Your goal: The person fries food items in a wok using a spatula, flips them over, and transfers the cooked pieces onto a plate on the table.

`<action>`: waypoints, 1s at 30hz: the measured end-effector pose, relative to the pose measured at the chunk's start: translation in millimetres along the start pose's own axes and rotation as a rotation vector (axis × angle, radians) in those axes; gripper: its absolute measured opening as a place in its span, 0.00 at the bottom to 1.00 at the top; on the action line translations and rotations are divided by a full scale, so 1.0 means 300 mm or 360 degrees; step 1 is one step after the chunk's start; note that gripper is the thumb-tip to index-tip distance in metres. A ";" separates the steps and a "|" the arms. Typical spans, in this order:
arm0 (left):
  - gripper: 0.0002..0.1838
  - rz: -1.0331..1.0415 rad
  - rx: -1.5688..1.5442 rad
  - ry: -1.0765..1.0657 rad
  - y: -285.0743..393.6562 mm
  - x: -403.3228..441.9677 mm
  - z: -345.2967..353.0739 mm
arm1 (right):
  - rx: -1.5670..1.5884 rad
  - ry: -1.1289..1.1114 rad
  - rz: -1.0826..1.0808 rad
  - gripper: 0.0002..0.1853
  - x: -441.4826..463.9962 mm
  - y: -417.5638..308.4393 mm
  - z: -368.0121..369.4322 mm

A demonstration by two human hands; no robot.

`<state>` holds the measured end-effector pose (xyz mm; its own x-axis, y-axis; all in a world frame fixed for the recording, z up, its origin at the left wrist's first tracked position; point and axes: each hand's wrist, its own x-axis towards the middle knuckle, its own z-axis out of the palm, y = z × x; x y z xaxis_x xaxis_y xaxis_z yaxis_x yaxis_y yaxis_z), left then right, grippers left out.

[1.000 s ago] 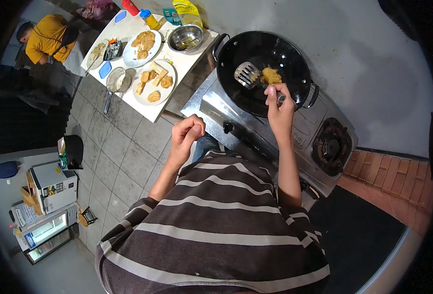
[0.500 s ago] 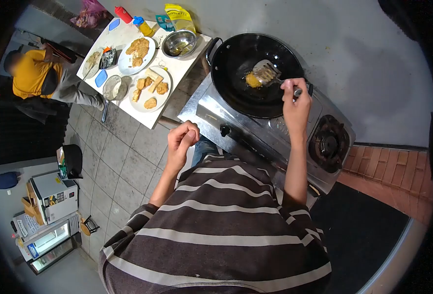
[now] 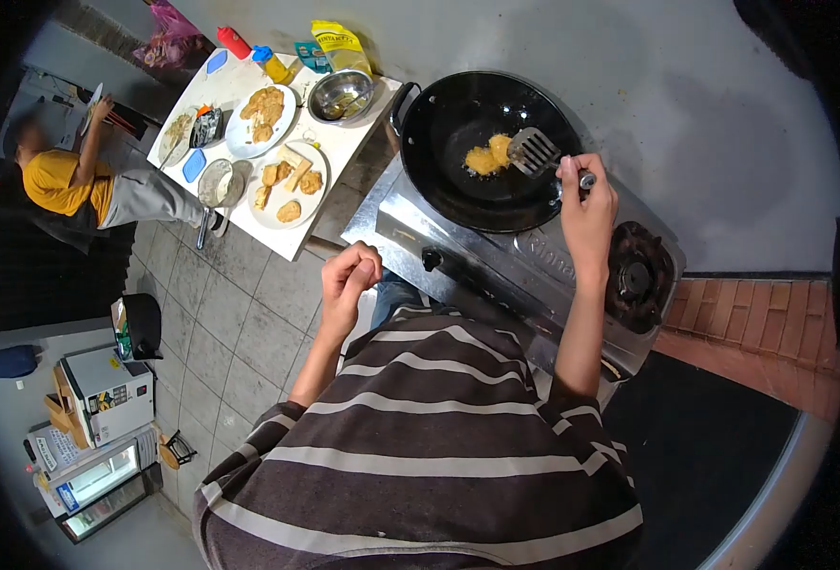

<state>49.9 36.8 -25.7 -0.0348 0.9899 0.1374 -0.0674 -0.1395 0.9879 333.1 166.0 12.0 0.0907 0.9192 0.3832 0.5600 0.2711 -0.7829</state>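
My right hand (image 3: 587,195) grips the handle of a slotted metal spatula (image 3: 535,152) over the right side of a black wok (image 3: 458,195). The spatula's head is at the right edge of golden fried food (image 3: 487,156), which lies in the middle of the wok. My left hand (image 3: 352,275) is curled closed in front of the stove, away from the wok; whether it holds anything is hidden. Under the wok is a silver gas stove (image 3: 477,256), with a bare burner (image 3: 637,276) to the right.
On the white table (image 3: 292,242) at the upper left stand a plate of fried pieces (image 3: 266,214), another plate (image 3: 235,142), a metal bowl (image 3: 315,100), a strainer (image 3: 220,183) and sauce bottles. A person in a yellow shirt (image 3: 57,180) stands beyond it.
The spatula has moved right across the wok, and the food now shows wider beside its head. My left hand stays curled. The other person has turned and now holds up a plate.
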 end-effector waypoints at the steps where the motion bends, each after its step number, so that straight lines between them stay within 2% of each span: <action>1: 0.12 0.0012 -0.0002 -0.0009 0.000 0.000 0.001 | 0.0026 0.0023 -0.0008 0.12 -0.003 0.001 0.005; 14: 0.12 -0.0051 0.0038 -0.0039 0.010 0.042 -0.028 | 0.0087 0.0028 0.0130 0.13 0.002 0.027 0.030; 28: 0.13 -0.0094 0.0104 -0.0101 0.015 0.196 -0.186 | -0.0075 0.0166 0.0432 0.15 0.065 0.036 0.077; 30: 0.13 -0.0118 0.0091 -0.0134 0.018 0.216 -0.200 | -0.0206 0.0187 0.0220 0.15 0.093 0.047 0.069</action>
<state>-12.6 98.5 -15.7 0.0521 0.9964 0.0670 -0.0095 -0.0666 0.9977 326.6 201.4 1.5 0.2647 0.9035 0.3371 0.6359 0.0992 -0.7654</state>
